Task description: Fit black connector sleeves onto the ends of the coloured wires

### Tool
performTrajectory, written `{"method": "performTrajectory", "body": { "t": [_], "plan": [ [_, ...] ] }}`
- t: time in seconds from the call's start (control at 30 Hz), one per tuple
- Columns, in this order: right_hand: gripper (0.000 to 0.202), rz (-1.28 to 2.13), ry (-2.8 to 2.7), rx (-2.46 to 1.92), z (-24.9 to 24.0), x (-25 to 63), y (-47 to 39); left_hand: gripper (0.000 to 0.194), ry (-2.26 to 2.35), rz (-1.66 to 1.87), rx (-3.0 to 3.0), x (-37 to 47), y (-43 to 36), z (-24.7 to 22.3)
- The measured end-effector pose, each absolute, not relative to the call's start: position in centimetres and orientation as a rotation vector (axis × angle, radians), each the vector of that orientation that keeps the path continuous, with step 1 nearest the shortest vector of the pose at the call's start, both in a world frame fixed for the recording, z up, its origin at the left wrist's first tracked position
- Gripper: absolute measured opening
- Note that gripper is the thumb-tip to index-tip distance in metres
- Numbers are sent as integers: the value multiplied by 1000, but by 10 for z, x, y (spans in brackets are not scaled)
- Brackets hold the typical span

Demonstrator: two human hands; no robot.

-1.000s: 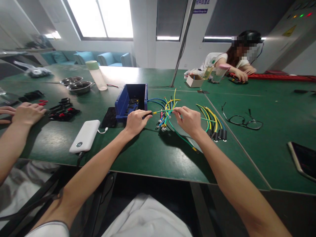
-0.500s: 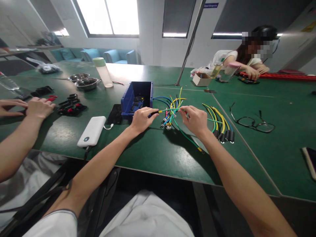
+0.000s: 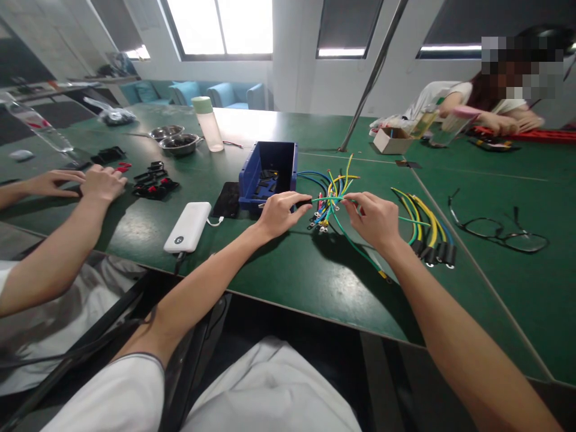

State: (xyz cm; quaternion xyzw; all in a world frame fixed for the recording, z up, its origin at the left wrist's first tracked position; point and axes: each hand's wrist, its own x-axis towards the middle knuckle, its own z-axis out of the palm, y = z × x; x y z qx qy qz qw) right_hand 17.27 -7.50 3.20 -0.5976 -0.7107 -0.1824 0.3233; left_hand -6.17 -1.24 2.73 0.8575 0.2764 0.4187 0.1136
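Note:
Pinched in my left hand (image 3: 279,215) is a small black sleeve (image 3: 305,203) at the end of a green wire (image 3: 324,199). My right hand (image 3: 374,219) grips the same wire between thumb and fingertips, a short way to the right. Below and behind the stretched wire lies a loose bundle of blue, yellow and green wires (image 3: 322,221) with ring terminals. Beyond my right hand, several wires with black sleeves (image 3: 432,255) on their ends lie side by side. A blue bin (image 3: 293,165) holding small black pieces stands just behind my left hand.
A white power bank (image 3: 189,225) and a dark phone (image 3: 226,200) lie left of the bin. Glasses (image 3: 486,231) rest at the right. A co-worker's hands (image 3: 101,182) are at the left; another person (image 3: 508,120) sits across. A metal pole (image 3: 371,81) rises from the table.
My view has swung left, so things sit further right in it. The yellow terminal that showed beside the black sleeve is now out of sight. Both hands keep their grip.

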Motion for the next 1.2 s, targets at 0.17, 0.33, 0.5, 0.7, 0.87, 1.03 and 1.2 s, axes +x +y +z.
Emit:
{"method": "performTrajectory", "body": {
  "t": [0.17,0.33,0.5,0.7,0.87,1.03,1.2],
  "plan": [
    [29,-515,-1868,-1498,31,173,-74,23,782,1282,2485,-60,-11,25],
    [28,-527,-1863,-1487,31,173,-74,22,764,1315,2423,-60,-12,27],
    [29,-542,-1821,-1515,30,175,-72,23,805,1304,2360,-59,-12,27],
    [30,-519,-1808,-1535,30,177,-72,21,902,1303,2299,-58,-11,26],
    [30,-497,-1821,-1508,29,176,-72,21,829,1297,2281,-58,-11,27],
    [31,-479,-1822,-1489,28,175,-72,22,768,1307,2301,-58,-11,28],
    [31,-470,-1833,-1477,27,175,-71,22,723,1327,2290,-57,-12,28]
  ]
}}
